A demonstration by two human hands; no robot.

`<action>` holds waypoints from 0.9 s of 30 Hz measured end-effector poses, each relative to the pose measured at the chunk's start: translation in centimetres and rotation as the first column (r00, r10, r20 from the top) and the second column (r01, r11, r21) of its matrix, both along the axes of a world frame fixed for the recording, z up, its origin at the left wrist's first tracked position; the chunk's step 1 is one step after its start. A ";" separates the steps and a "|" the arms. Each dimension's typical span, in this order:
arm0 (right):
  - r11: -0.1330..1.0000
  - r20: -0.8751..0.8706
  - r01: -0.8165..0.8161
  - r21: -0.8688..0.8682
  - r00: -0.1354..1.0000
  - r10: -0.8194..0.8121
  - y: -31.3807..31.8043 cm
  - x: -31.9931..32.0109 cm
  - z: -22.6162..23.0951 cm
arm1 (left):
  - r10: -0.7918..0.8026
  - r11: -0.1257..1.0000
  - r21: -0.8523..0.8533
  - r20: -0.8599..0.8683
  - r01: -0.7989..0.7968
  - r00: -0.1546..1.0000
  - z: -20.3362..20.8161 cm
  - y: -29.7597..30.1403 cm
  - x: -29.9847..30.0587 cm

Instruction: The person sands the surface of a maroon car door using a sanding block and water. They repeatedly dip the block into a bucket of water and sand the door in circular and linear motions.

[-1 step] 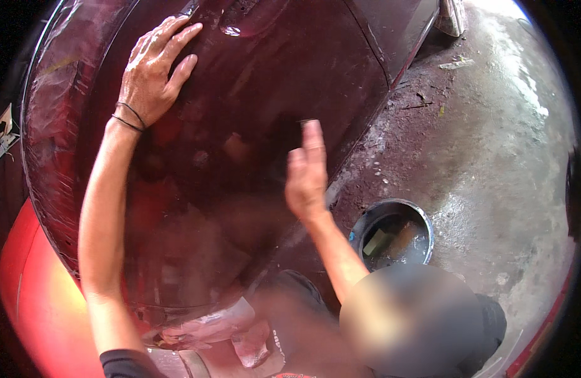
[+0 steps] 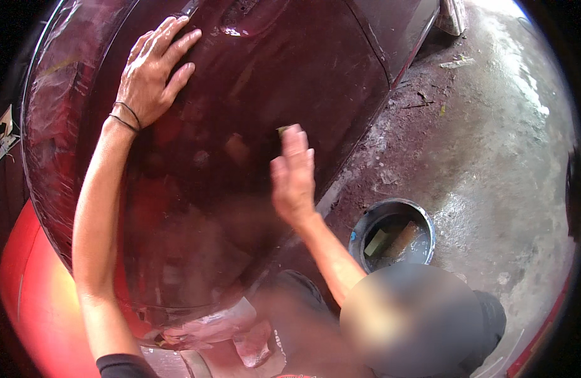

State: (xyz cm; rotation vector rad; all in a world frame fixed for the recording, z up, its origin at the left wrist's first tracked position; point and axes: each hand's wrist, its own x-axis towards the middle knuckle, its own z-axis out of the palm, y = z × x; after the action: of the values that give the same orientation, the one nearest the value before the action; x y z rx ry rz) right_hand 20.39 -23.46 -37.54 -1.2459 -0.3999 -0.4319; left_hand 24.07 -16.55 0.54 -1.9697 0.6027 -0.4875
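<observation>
A dark maroon car door [image 2: 240, 82], glossy and wet in places, fills the middle of the view. Near its upper left, below the handle recess [image 2: 243, 16], my left hand [image 2: 153, 72] lies on the panel with its fingers spread; wet streaks shine on it, and it holds nothing. Lower down, my right hand [image 2: 293, 176] is flat against the door, slightly smeared by motion. Past its fingertips pokes the small yellowish edge [image 2: 281, 130] of a thin piece pressed under the fingers. The rest of that piece is hidden by the hand.
A round dark bucket [image 2: 431, 234] with water stands on the wet concrete floor [image 2: 505, 183] at the right. In it lie a pale greenish block [image 2: 375, 242] and a brownish block [image 2: 404, 238]. Clear plastic sheeting [image 2: 51, 120] covers the car at left. A blurred patch hides the lower right.
My right hand has slid a little left and slightly down across the door, and the yellowish edge shows more. My left hand has shifted down and left very slightly.
</observation>
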 end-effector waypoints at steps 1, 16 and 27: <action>0.994 0.066 -0.029 -0.107 0.997 0.036 2.2 -1.5 -0.6 | 0.002 0.999 0.036 -0.007 -0.002 1.000 -0.3 0.4 0.2; 0.958 0.202 0.280 -0.071 0.944 -0.261 2.5 10.5 4.6 | 0.033 0.992 0.125 0.008 -0.033 0.999 -1.1 0.8 0.2; 0.950 -0.130 0.303 -0.075 0.942 -0.310 -3.5 26.8 -0.4 | 0.076 0.991 0.114 0.010 -0.076 0.997 -1.2 -0.9 1.1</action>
State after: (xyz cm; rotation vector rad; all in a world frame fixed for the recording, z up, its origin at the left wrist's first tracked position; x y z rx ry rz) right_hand 47.17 -27.00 -37.92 -1.3880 -0.0960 -0.5980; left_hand 25.18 -17.48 -0.67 -1.8744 0.5384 -0.4022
